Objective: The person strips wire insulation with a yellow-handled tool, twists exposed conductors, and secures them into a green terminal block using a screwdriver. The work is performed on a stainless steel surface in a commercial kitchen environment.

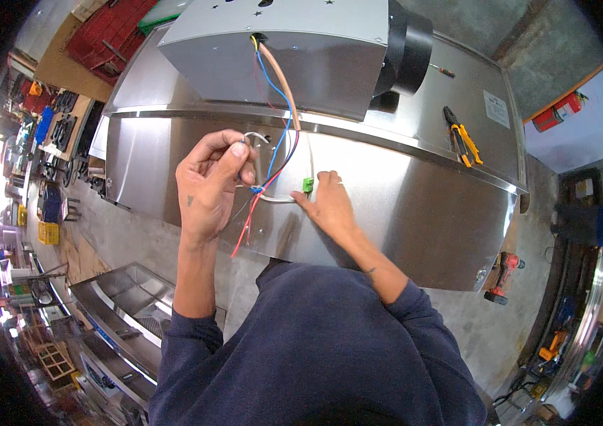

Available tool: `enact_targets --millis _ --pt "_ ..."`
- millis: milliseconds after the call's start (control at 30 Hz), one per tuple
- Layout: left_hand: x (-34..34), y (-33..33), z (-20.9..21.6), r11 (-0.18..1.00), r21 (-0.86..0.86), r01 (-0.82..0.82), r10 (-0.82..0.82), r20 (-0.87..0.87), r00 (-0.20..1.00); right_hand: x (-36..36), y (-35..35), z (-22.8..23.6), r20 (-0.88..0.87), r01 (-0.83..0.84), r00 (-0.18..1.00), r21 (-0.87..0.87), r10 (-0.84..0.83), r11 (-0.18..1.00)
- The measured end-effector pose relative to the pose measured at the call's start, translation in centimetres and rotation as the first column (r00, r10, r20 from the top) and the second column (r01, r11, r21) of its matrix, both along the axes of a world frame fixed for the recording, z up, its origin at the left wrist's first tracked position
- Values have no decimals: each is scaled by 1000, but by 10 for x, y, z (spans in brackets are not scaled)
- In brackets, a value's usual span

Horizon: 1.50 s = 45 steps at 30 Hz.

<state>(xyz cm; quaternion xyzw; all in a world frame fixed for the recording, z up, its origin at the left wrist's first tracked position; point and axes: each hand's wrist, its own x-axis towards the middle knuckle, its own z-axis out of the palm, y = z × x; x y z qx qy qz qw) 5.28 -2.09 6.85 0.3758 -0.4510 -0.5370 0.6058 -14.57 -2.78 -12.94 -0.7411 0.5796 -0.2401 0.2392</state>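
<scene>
My left hand (212, 177) is raised over the steel panel, its thumb and fingertips pinched together at the end of a white wire (257, 135). The exact tip is hard to make out between the fingers. Lower on the panel, my right hand (330, 206) rests with thumb and fingers apart around a small green connector (308, 185). Its thumb touches the white cable beside the connector. A bundle of blue (271, 79), red (243, 234) and brown-sleeved (286, 89) wires hangs from a hole in the grey metal box, crossing between my hands.
The grey box (273, 78) with a black round duct collar (411, 50) sits on the steel hood (429, 213). Yellow-handled pliers (463, 138) and a screwdriver (443, 70) lie to the right. A red cordless drill (506, 277) is beyond the panel's right edge; a steel unit (120, 305) stands lower left.
</scene>
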Motion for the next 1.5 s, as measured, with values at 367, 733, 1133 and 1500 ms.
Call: enact_targets --millis 367,733,1133,1500 --pt "-34 1 -46 937 -289 198 111 782 614 -37 6 40 615 239 781 -134 -109 962" --pt "-39 1 -50 925 -257 281 64 833 550 -41 24 57 597 163 800 -315 62 935" --pt "-39 4 -54 928 -254 272 70 836 544 -41 22 60 538 84 828 -400 159 913" --pt "-39 5 -51 911 -250 329 72 880 469 -42 23 66 430 65 887 -475 167 878"
